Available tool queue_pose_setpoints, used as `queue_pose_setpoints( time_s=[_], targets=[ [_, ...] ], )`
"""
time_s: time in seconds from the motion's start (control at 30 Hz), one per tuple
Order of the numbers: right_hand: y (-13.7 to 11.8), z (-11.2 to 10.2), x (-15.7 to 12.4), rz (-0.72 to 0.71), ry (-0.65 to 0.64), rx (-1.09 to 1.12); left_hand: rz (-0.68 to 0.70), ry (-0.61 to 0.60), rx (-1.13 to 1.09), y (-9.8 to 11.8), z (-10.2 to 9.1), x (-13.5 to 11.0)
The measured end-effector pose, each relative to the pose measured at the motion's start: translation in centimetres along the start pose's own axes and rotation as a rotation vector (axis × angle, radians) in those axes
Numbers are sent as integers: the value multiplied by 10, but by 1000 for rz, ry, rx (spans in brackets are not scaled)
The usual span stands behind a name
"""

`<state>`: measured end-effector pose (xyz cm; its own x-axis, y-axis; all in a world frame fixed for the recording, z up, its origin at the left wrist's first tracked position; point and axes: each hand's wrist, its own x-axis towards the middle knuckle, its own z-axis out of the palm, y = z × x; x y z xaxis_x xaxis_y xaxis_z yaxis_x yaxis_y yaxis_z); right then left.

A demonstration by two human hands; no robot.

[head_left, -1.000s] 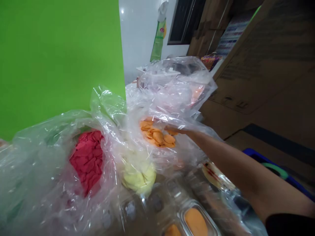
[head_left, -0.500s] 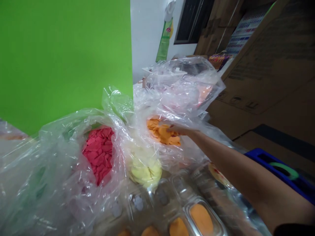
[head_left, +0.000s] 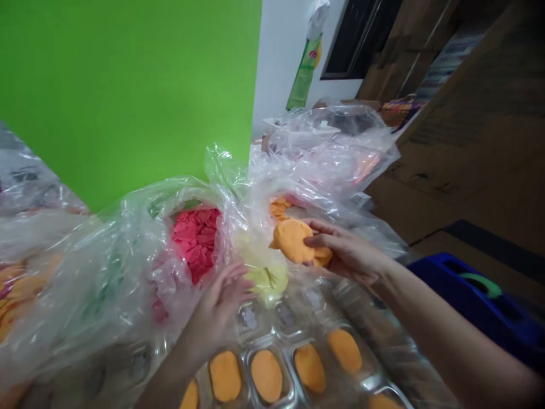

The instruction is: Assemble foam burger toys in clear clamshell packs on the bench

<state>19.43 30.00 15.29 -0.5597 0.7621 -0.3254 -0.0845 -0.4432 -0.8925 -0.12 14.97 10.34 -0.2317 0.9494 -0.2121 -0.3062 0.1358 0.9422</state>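
Observation:
My right hand [head_left: 347, 255] grips a small stack of orange discs [head_left: 296, 241], held just outside the clear plastic bag of orange discs [head_left: 281, 207]. My left hand [head_left: 221, 309] rises with fingers spread, next to a bag of yellow discs [head_left: 266, 275] and holding nothing I can see. Left of it a bag of red discs [head_left: 196, 238] lies open. Below both hands sits a clear moulded tray [head_left: 289, 363], several of its pockets filled with orange pieces [head_left: 266, 375].
A green wall [head_left: 128, 96] stands behind the bags. More crumpled clear bags [head_left: 336, 142] pile up at the back. Another bag with orange pieces [head_left: 17, 289] is at far left. A blue crate [head_left: 481, 301] sits at right, brown cardboard boxes [head_left: 468, 136] beyond it.
My right hand has pulled out of the orange bag with discs in its grip. My left hand has come into view from below. The camera has tilted down, showing more of the tray.

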Motion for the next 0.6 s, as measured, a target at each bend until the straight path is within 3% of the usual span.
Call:
queue_pose_setpoints(
  time_s=[0.1, 0.17, 0.27, 0.37, 0.5, 0.6],
  targets=[
    [22, 29, -24, 4, -115, 46, -77, -186, -376, 0, 31, 14],
    [34, 41, -37, -49, -153, -24, -7, -133, -436, 3, 33, 7],
    [47, 55, -52, -89, -124, -61, 129, 97, -360, 10, 14, -17],
    [59, 68, -59, -21, -54, 128, 227, 273, -256, 16, -13, -42],
    [81, 98, -57, 59, -75, 223, 313, 384, -186, 24, -42, -70],
    [98, 136, -55, 108, -147, 211, 330, 452, -171, 29, -58, -91]
  ],
)
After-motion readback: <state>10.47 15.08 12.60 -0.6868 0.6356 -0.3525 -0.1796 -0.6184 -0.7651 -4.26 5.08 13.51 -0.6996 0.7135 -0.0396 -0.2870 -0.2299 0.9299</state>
